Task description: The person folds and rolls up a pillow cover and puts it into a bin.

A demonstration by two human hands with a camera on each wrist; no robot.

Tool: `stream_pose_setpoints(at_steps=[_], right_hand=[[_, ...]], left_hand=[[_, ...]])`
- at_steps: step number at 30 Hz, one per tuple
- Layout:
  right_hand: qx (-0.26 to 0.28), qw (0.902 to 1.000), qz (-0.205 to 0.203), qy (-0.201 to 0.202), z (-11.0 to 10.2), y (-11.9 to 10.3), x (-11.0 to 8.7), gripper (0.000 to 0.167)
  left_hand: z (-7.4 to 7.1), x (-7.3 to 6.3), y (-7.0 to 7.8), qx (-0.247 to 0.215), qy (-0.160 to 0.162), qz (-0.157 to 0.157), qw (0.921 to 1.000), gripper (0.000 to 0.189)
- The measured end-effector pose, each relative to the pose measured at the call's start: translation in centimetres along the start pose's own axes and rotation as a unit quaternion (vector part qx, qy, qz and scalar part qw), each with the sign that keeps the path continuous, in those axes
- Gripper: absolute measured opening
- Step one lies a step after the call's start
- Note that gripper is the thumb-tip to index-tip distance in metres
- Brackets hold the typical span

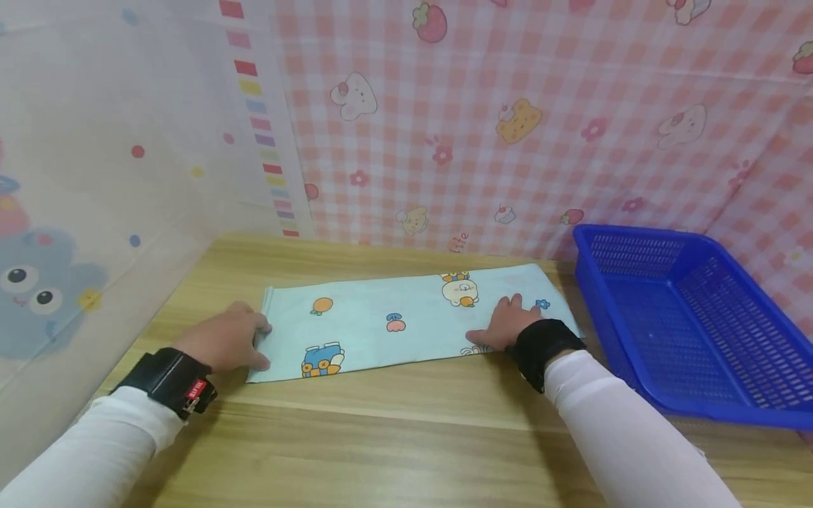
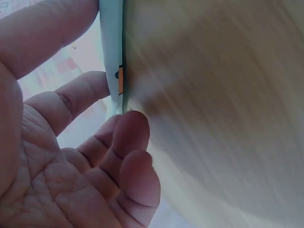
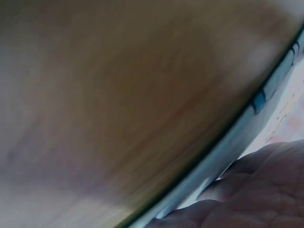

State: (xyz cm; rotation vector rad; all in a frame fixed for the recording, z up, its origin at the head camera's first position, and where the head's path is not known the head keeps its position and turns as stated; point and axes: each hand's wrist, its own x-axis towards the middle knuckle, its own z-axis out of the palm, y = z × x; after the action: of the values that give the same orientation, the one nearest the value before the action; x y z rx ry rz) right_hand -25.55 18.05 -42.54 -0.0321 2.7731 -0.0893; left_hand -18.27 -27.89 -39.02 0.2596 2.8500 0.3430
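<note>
A light-blue cloth, printed with cartoon animals and fruit, lies folded into a long strip on the wooden table. At its left end is my left hand, thumb and index fingertip touching the short edge. The left wrist view shows the cloth edge-on, with the thumb and a finger against it and the other fingers loosely bent. My right hand rests on top of the cloth toward its right end, fingers spread. In the right wrist view the cloth's edge runs beside the palm, whose fingertips are hidden.
A blue plastic basket with perforated sides stands to the right, close to the cloth's right end. Behind the table hangs a pink checked curtain, and a pale printed sheet covers the left side. Bare table shows in front.
</note>
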Motion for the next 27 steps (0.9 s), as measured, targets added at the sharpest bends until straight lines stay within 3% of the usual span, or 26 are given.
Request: stream_pose_setpoints(at_steps=[9, 19, 27], right_hand=[[0.02, 0.9996, 0.001, -0.019, -2.5, -0.1, -1.8, 0.112], [0.013, 0.9996, 0.003, -0.025, -2.6, 0.4, -2.1, 0.107], [0.001, 0.9995, -0.006, -0.032, -2.9, 0.8, -2.0, 0.103]], left_hand=[[0.1, 0.2, 1.2, -0.005, 0.011, 0.011, 0.9999, 0.067], [0.3, 0.5, 1.5, -0.024, 0.007, 0.011, 0.9996, 0.067], [-0.1, 2.3, 0.9, -0.037, 0.002, 0.013, 0.9992, 0.038]])
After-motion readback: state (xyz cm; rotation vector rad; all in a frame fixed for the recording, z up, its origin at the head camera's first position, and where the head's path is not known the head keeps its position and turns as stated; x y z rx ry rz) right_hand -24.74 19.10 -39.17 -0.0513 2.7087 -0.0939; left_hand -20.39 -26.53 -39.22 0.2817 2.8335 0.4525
